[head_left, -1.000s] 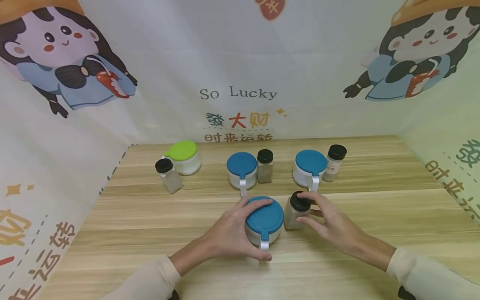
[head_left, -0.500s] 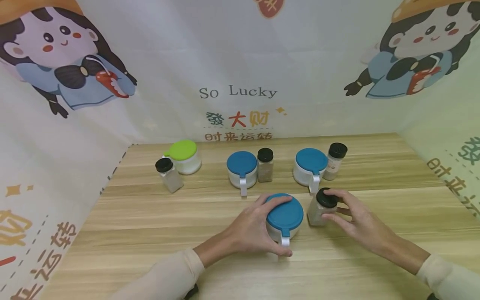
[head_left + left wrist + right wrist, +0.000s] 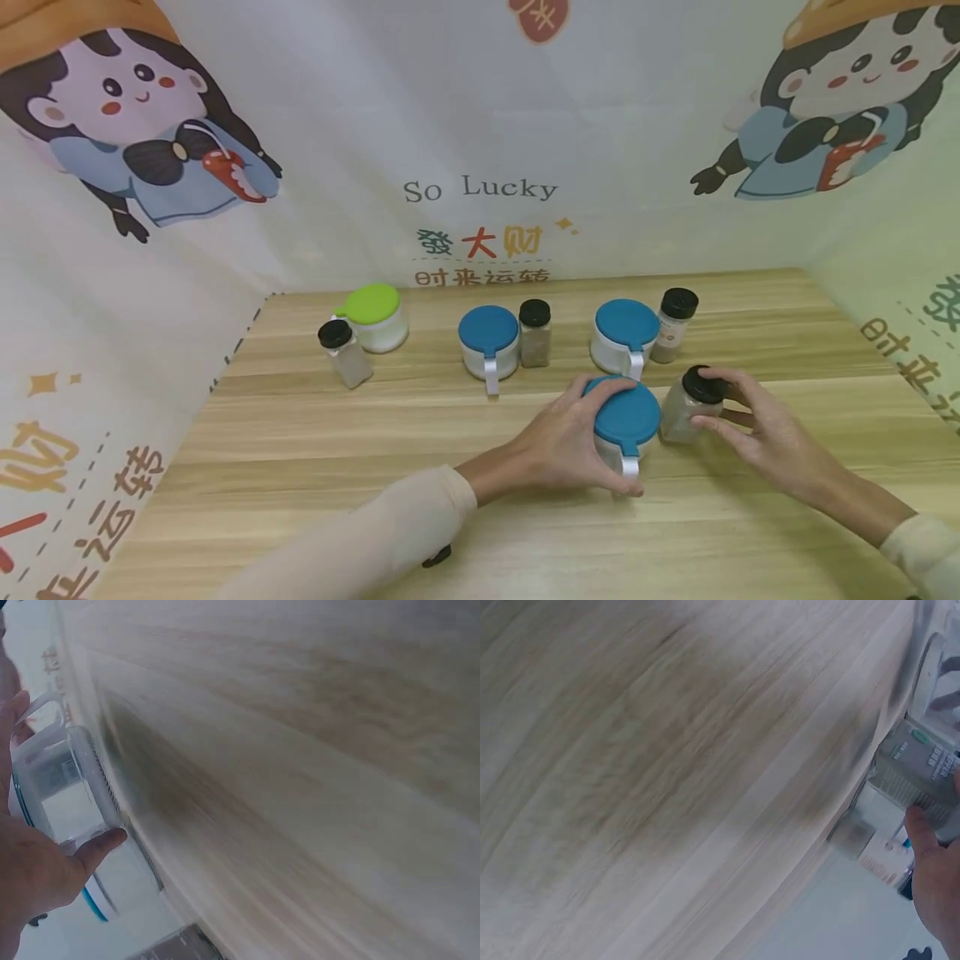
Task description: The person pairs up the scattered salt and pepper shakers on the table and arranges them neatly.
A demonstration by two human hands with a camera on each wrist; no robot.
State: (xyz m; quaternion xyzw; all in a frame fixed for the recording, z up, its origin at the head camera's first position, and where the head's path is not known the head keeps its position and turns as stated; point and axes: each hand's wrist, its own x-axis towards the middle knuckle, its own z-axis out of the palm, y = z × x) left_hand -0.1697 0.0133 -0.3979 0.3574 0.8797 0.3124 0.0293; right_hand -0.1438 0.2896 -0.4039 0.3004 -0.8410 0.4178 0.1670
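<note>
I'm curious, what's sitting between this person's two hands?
In the head view, two things stand between them: a blue-lidded jar, gripped by the left hand, and a black-capped bottle, held by the right hand.

Occlusion and crop losses, head view plus both wrists.
Head: left hand (image 3: 562,442) hides the left side of the near jar (image 3: 628,417); right hand (image 3: 783,454) hides part of the held shaker (image 3: 681,417). Near jar blocks the handle end of the right jar (image 3: 611,354); that one clips the rear shaker (image 3: 671,335), label too small to read. Left shaker (image 3: 349,363) masks some of the green jar (image 3: 386,335). Sleeves (image 3: 390,533) run out of frame. Left wrist: hand cut by left edge, tabletop (image 3: 300,787) blurred. Right wrist: hand and held shaker cut by right edge, fine print blurred.
</note>
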